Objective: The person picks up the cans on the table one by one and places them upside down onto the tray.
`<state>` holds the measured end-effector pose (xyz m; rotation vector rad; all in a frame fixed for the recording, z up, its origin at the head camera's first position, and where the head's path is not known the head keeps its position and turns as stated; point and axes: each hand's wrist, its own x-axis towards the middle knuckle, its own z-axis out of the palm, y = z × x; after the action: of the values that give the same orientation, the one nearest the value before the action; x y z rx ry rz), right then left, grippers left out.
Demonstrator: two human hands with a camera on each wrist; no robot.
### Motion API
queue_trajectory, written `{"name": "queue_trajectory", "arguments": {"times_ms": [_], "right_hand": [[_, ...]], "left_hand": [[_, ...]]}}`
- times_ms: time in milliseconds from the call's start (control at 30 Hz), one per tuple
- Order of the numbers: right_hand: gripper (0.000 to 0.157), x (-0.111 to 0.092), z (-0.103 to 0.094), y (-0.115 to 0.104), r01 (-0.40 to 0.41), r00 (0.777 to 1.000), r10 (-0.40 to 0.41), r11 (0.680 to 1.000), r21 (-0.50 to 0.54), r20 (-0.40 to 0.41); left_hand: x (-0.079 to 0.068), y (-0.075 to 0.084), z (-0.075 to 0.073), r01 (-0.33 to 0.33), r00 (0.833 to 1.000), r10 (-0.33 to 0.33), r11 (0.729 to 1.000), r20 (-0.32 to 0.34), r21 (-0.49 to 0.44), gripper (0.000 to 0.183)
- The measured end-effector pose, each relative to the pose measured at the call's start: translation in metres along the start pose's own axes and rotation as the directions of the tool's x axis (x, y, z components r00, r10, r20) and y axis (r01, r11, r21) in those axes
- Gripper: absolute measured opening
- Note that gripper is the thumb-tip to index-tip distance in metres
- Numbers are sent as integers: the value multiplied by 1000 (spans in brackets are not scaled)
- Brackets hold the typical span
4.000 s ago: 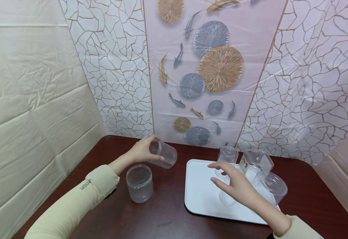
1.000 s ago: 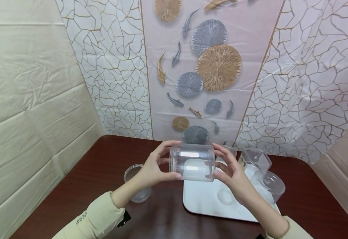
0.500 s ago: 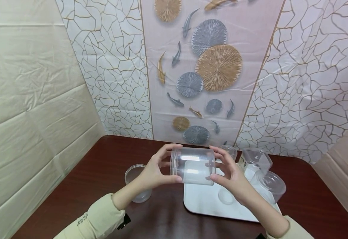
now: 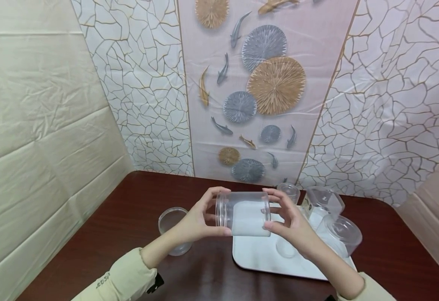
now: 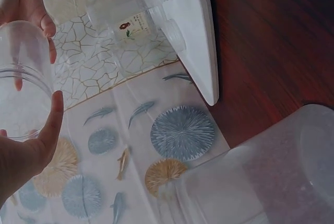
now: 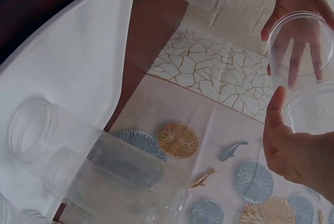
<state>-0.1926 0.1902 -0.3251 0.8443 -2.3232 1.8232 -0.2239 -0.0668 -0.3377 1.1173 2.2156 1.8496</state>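
A clear plastic jar (image 4: pixel 246 214) lies on its side in the air between my hands, above the dark table. Its threaded mouth faces my left hand (image 4: pixel 198 221) and its base faces my right hand (image 4: pixel 290 217). My left hand grips the mouth end, thumb in front and fingers behind. Around the base end curl the fingers and thumb of my right hand. The left wrist view also shows the held jar (image 5: pixel 23 62), transparent, with nothing visible inside. A second clear jar (image 4: pixel 171 219) stands upright on the table, partly behind my left forearm.
To the right, a white tray (image 4: pixel 255 261) bears several clear jars, mouth down. Among them are a squarish labelled jar (image 4: pixel 326 200) and a round jar (image 4: pixel 345 234) at the right. Patterned cloth (image 4: pixel 242 125) hangs behind the dark wooden table (image 4: pixel 136 196).
Four seconds ago only my left hand held the jar, near the upright one. Now it is further right, with both hands gripping it. Over the last second it has sunk slightly and turned a little.
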Motion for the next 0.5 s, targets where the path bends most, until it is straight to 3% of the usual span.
{"name": "queue_trajectory", "arguments": {"times_ms": [500], "right_hand": [[59, 4, 3, 3, -7, 1000, 8, 999, -37, 26]], "left_hand": [[-11, -8, 1, 52, 999, -51, 990, 9, -129, 81]]}}
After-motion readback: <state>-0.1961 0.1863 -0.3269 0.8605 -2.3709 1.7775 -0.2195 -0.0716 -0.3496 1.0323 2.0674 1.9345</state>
